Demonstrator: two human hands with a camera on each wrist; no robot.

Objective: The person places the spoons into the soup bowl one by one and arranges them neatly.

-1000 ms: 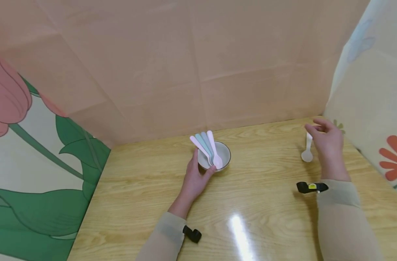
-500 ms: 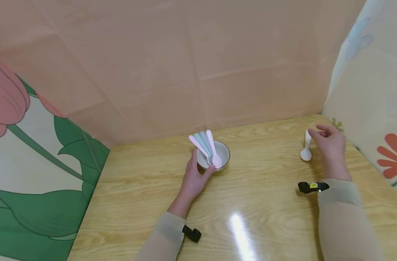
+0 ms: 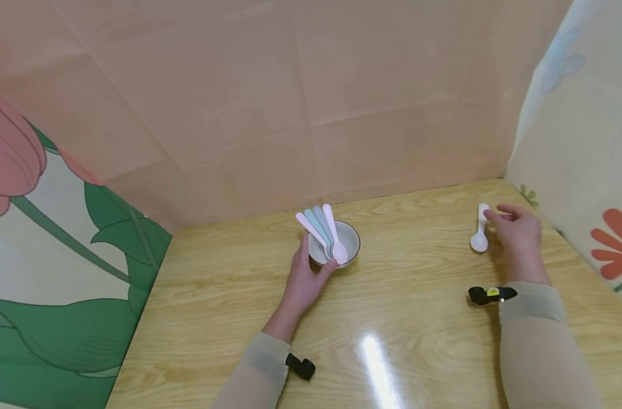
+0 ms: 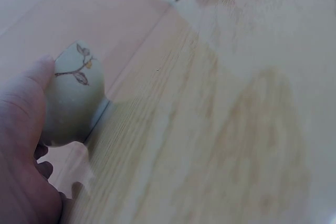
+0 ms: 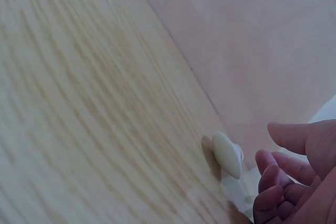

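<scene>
My left hand (image 3: 301,281) grips a small white bowl (image 3: 350,241) with a dark rim, thumb at the near side and fingers along the left. Several spoons (image 3: 327,233) in pink, teal and grey-blue lie bundled in it, handles leaning over the far-left rim. A leafy branch pattern decorates the outside of the bowl (image 4: 73,103) in the left wrist view. At the right, my right hand (image 3: 519,230) hovers beside a pale spoon (image 3: 479,241) lying on the table. Thumb and loosely bent fingers stand apart in the right wrist view, with the spoon (image 5: 227,154) beyond them.
The wood-grain table (image 3: 229,295) meets a pinkish-brown cloth (image 3: 239,113) at the back. Flower-printed panels stand at the left (image 3: 50,238) and right (image 3: 587,170). A bright reflection (image 3: 377,363) shows near the front.
My right hand has come down slightly beside the single spoon, uncovering more of its handle. The left hand, bowl and bundled spoons stay where they were.
</scene>
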